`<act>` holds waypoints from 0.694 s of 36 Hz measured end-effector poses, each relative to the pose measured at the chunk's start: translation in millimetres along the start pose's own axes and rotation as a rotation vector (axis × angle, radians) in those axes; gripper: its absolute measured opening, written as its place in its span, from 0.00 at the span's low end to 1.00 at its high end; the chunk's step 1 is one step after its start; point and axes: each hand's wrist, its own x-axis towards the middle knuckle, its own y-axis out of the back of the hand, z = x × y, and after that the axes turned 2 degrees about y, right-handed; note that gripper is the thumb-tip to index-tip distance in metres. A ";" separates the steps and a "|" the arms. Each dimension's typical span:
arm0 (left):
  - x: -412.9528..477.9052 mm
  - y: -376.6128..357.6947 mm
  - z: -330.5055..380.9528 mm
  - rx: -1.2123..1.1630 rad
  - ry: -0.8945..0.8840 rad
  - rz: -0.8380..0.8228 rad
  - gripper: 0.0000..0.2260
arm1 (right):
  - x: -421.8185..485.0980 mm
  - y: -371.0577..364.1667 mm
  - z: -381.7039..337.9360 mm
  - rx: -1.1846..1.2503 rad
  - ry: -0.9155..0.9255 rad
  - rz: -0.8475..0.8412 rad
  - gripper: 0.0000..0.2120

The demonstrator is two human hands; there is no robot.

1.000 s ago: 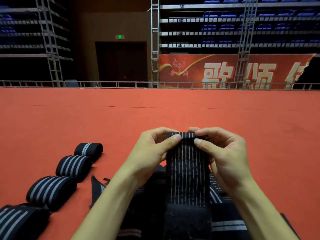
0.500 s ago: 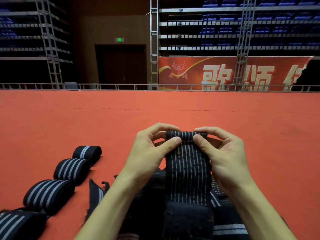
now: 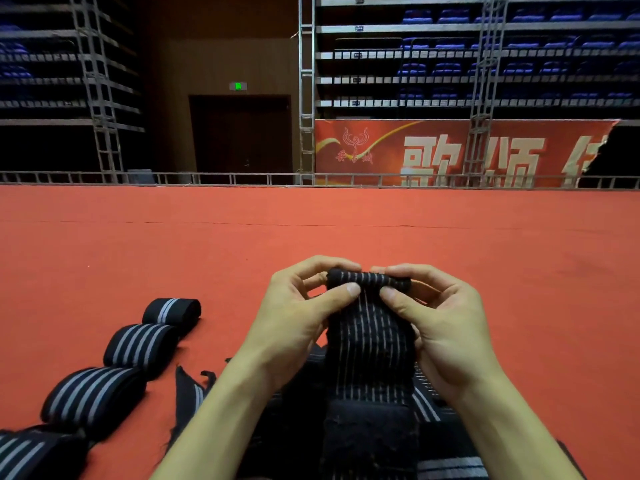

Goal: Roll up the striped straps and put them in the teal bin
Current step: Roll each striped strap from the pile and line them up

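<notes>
A black strap with thin grey stripes (image 3: 370, 341) hangs down in front of me, its top end turned into a small tight roll. My left hand (image 3: 298, 317) pinches the roll's left end with thumb and fingers. My right hand (image 3: 440, 323) pinches its right end the same way. More unrolled striped straps (image 3: 429, 403) lie heaped under my forearms. Several finished rolls lie in a row on the left: the farthest roll (image 3: 172, 311), a second roll (image 3: 142, 346), a third roll (image 3: 93, 398). No teal bin is in view.
Everything rests on a wide red carpet (image 3: 346, 237) stretching ahead. A low metal rail (image 3: 242, 177) borders its far edge, with scaffold towers, a red banner (image 3: 450, 152) and rows of blue seats behind it.
The strap's top end has been turned over further, so the roll between my fingers is thicker. Both hands stayed in place on it.
</notes>
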 end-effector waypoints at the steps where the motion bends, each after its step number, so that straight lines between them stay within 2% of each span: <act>1: -0.6 -1.6 1.4 -0.015 0.012 0.004 0.05 | 0.3 -0.1 0.2 -0.003 0.003 0.001 0.12; 5: 0.7 -3.7 -0.8 0.063 -0.028 0.092 0.06 | 0.0 0.2 1.5 0.010 -0.012 0.019 0.18; 13: 1.9 -0.5 -3.4 0.099 -0.121 0.181 0.08 | -0.4 -0.6 -1.7 0.073 -0.133 -0.033 0.17; 16: 2.3 0.2 -3.9 0.152 -0.167 0.207 0.09 | -0.6 -0.3 0.3 0.070 -0.174 -0.089 0.13; 18: 2.7 0.9 -5.0 0.203 -0.182 0.221 0.12 | -0.8 0.0 2.0 0.055 -0.185 -0.094 0.16; 22: 1.5 -0.5 -5.3 0.207 -0.149 0.190 0.11 | 0.0 -0.3 6.0 -0.024 -0.125 -0.023 0.14; 25: 1.7 1.8 -7.1 0.236 -0.061 0.162 0.09 | -0.2 0.3 6.7 -0.007 -0.111 -0.011 0.13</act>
